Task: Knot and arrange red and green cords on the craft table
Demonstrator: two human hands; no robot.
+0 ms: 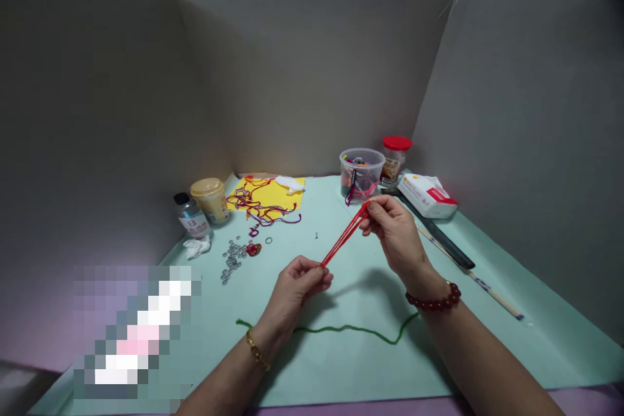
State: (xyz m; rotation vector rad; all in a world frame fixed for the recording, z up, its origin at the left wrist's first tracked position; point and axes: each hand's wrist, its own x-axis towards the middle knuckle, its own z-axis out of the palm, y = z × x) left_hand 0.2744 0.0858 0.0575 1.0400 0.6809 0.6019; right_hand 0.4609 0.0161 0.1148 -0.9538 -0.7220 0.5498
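A red cord [345, 234], doubled into several strands, is stretched on a slant above the table. My left hand [303, 279] pinches its lower end between thumb and fingers. Its upper end is pinched in my right hand [392, 227], held higher and farther to the right. Below both hands a green cord [348, 327] lies loosely across the table, partly hidden behind my forearms. To the left of the hands lie several small metal rings [234, 257] and a small red patterned piece [253, 249].
Purple-red cords [268, 208] lie on a yellow sheet [292, 194] at the back. A clear tub [361, 175], red-lidded jar [396, 159] and tissue pack [429, 195] stand back right. A black strip [443, 238] and wooden stick [492, 292] lie right; a bottle [192, 216] and yellow-lidded tub [210, 200] stand left.
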